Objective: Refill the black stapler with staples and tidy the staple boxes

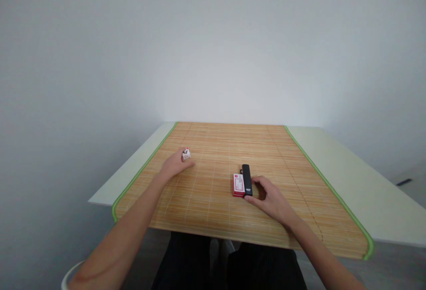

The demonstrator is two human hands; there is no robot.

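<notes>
My left hand (175, 164) rests on the left part of the bamboo mat (213, 201), its fingers closed around a small white and red object (186, 154). My right hand (269, 194) lies near the middle of the mat with thumb and fingers pinching the near end of a slim black bar-shaped device (246, 178). That black device lies against the right side of a small red and white box (238, 185), which sits flat on the mat.
The mat with its green border covers most of a pale table (366, 179) set against a plain white wall. Bare tabletop shows at both sides. My dark-trousered legs (229, 263) are under the near edge. A white rounded rim (68, 276) shows at the bottom left.
</notes>
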